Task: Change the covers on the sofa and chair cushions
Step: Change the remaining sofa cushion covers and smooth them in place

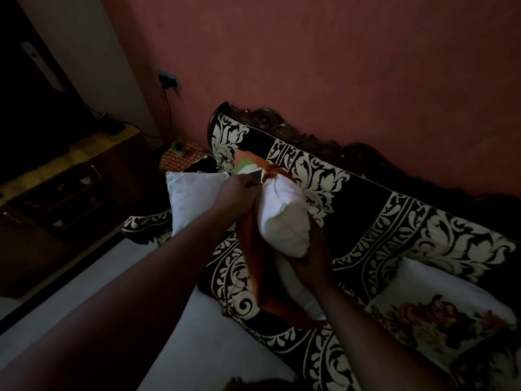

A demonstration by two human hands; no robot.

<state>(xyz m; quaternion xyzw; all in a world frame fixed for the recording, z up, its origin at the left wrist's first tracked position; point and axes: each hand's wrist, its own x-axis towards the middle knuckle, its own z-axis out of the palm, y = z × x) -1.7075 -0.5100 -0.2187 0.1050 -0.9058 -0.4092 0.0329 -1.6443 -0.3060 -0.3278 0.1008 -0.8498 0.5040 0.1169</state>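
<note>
1. Cushions, counted: three white inserts show. One bare white cushion [283, 218] is held up over the sofa [366, 221] between both hands. A second bare white cushion [194, 198] stands at the sofa's left end, behind the left hand. A third white cushion [439, 283] lies on the seat at the right.
2. Covers, counted: two. An orange cover [260, 266] hangs loose below and beside the held cushion, with a striped part showing above it. A floral cover [434, 325] lies on the right-hand cushion, touching it; whether it encloses that cushion I cannot tell.
3. Hands, counted: two. The left hand [239, 196] has its fingers curled tight, pinching the top of the held cushion together with the orange cover's edge. The right hand [315, 249] grips the lower end of the same cushion from beneath, fingers wrapped round it.
4. One black-and-cream patterned throw [394, 221] drapes the sofa's back and seat.
5. One wall socket [169, 80] with a cable sits on the pink wall [310, 52].
6. Writing: no brand or label is legible in this dim light.
</note>
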